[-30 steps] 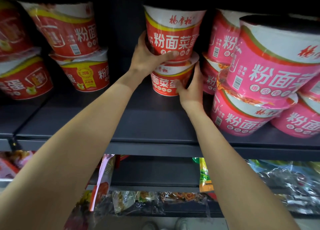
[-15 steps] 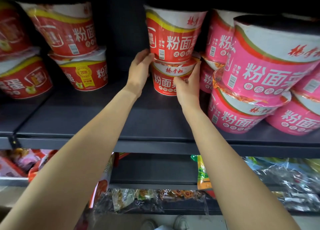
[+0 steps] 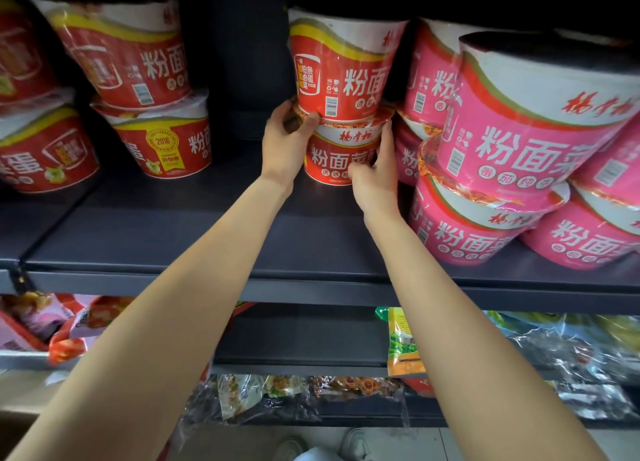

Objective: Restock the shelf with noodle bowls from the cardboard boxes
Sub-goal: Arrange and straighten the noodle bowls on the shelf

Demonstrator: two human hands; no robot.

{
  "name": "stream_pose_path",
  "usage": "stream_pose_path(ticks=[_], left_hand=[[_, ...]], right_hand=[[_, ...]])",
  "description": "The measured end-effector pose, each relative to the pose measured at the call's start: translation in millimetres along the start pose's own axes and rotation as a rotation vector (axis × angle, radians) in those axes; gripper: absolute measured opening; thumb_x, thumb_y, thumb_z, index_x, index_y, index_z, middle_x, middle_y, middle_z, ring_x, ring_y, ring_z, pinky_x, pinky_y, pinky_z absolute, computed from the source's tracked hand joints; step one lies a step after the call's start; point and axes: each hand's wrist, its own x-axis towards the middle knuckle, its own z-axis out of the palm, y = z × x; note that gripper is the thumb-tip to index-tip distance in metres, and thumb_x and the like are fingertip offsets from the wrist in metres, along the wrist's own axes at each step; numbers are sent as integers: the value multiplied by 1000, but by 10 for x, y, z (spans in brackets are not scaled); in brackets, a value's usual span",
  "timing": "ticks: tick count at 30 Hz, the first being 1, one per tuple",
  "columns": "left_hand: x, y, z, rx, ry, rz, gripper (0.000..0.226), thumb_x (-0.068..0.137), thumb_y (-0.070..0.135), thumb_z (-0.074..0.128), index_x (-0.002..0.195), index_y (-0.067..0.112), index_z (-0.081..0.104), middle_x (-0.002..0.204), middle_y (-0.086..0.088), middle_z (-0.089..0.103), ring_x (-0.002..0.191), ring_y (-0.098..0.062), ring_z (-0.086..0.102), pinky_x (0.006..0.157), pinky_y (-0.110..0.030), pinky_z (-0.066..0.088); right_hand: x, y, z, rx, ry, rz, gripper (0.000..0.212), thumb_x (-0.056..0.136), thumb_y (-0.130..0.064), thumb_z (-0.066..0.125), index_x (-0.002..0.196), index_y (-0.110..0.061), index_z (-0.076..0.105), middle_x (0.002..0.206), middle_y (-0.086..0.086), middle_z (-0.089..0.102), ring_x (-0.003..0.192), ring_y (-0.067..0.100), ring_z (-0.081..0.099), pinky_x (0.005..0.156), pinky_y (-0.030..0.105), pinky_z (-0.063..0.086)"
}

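Two red noodle bowls are stacked at the middle of the dark shelf point(image 3: 173, 245). The lower red bowl point(image 3: 337, 155) stands on the shelf and the upper red bowl point(image 3: 341, 69) rests on its lid. My left hand point(image 3: 285, 141) grips the lower bowl's left rim, fingertips at the base of the upper bowl. My right hand point(image 3: 375, 173) holds the lower bowl's right side. No cardboard box is clearly in view.
More red bowls point(image 3: 152, 114) are stacked at the left, with a gap between them and my stack. Pink bowls point(image 3: 502, 169) crowd close on the right. Lower shelves hold bagged snacks point(image 3: 263, 394). My shoes point(image 3: 353, 443) show at the bottom.
My left hand dropped from the upper bowl to the lower bowl's rim. The upper bowl has turned, showing its barcode side. My right hand stays on the lower bowl.
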Motion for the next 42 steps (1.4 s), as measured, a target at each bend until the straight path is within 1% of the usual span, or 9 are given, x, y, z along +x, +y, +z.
stream_pose_path(ticks=[7,10,12,17,23,29,31,35,42], left_hand=[[-1,77,-26,73,36,-4,56,89,26,67,136,10,42,133,-2,51,110,-11,54,94,-29,51],[-17,112,-19,235,128,201,67,84,34,71,140,14,39,141,-5,41,126,-15,46,101,-24,41],[-18,179,30,248,96,296,81,78,40,75,143,14,35,141,-4,41,123,-11,47,101,-24,42],[54,304,164,316,73,266,90,74,46,77,146,17,31,142,-3,39,116,-12,52,91,-21,41],[182,322,83,272,-71,215,104,59,61,78,143,19,33,136,2,52,119,-10,55,101,-33,47],[319,342,-42,244,-205,195,84,82,35,73,148,18,25,141,2,49,108,-1,51,75,-9,46],[348,335,-76,281,-239,204,83,82,40,71,149,20,25,143,2,48,114,-2,50,80,-11,47],[309,267,-82,356,-108,309,92,78,54,70,149,17,26,145,-4,45,130,-15,47,104,-34,44],[333,271,-108,332,-189,291,77,91,40,60,152,15,20,144,-1,49,127,-12,50,102,-26,45]], right_hand=[[-12,-6,36,-138,38,-48,80,88,2,55,153,-17,12,157,4,22,145,17,22,117,45,29],[-107,-74,8,-258,151,-218,76,87,3,57,151,-10,19,156,9,23,146,21,21,117,42,27],[-60,-207,0,-291,179,-300,74,87,5,56,150,-10,21,155,10,26,145,22,23,117,39,29],[234,-449,26,-299,19,-190,83,86,1,56,153,-9,8,158,10,20,146,25,21,117,46,26],[127,-436,23,-391,22,-239,85,84,2,57,153,-18,12,160,6,14,147,24,18,117,40,26],[156,-402,-77,-341,51,-225,76,88,-1,56,152,-16,18,153,8,27,142,22,29,112,45,35],[193,-434,-75,-310,16,-201,77,88,0,56,152,-15,15,154,9,24,144,23,25,114,47,33],[155,-407,-49,-216,-45,-177,78,88,-1,58,151,-18,15,153,6,28,142,21,29,112,49,34],[80,-284,-16,-275,-82,-203,85,85,1,60,152,-24,13,159,3,14,144,20,24,114,42,34]])
